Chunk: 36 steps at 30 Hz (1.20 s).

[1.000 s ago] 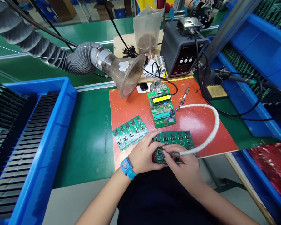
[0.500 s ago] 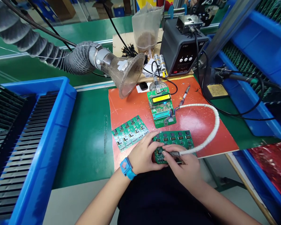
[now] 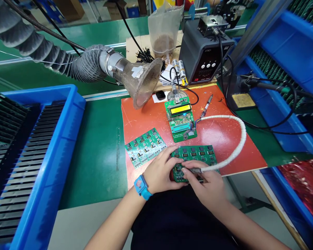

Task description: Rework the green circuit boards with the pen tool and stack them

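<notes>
My left hand (image 3: 163, 170), with a blue watch-like band at the wrist, grips the left end of a green circuit board panel (image 3: 202, 155) at the mat's front edge. Several small two-digit displays run along that panel. In my right hand (image 3: 208, 184) is a probe (image 3: 196, 170) on a white sleeved cable (image 3: 238, 146), its tip end down at the panel's left part; my fingers hide the exact contact. The cable leads to a green programmer board (image 3: 181, 119) with a lit yellow screen. Left of my hands lies a second circuit board panel (image 3: 145, 147).
A fume extractor hood (image 3: 147, 83) hangs over the orange mat (image 3: 224, 135). Behind stand a soldering station (image 3: 206, 52) and a plastic bag (image 3: 164, 31). A pen (image 3: 207, 106) lies on the mat. Blue bins (image 3: 49, 173) with boards flank the bench, and a soldering iron (image 3: 268, 85) rests at right.
The view has shifted very slightly. Both hands, the probe and the panel keep practically the same positions relative to each other.
</notes>
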{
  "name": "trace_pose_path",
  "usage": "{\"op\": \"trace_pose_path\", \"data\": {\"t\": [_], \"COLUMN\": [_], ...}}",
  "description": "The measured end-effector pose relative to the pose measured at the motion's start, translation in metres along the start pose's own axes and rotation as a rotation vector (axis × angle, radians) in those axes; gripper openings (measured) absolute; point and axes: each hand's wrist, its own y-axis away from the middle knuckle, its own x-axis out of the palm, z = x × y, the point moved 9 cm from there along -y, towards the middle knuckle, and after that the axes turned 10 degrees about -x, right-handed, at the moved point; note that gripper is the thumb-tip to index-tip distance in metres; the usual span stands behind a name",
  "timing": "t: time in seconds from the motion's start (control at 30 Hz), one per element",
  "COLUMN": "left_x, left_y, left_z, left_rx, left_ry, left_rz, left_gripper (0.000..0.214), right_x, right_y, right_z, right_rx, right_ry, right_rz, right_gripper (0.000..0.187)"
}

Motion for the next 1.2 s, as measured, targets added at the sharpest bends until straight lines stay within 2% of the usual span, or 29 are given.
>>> {"op": "trace_pose_path", "data": {"t": [0.9, 1.2], "left_x": [0.0008, 0.0008], "left_y": [0.0006, 0.0003], "left_z": [0.001, 0.0013], "left_rx": [-0.011, -0.007], "left_ry": [-0.004, -0.01], "left_rz": [0.005, 0.013], "left_gripper": [0.059, 0.066], "right_x": [0.0004, 0.0008], "right_y": [0.0003, 0.0003], "right_z": [0.0004, 0.0012], "right_rx": [-0.008, -0.019], "right_ry": [0.002, 0.004], "right_rz": [-0.002, 0.006], "right_gripper": [0.005, 0.007]}}
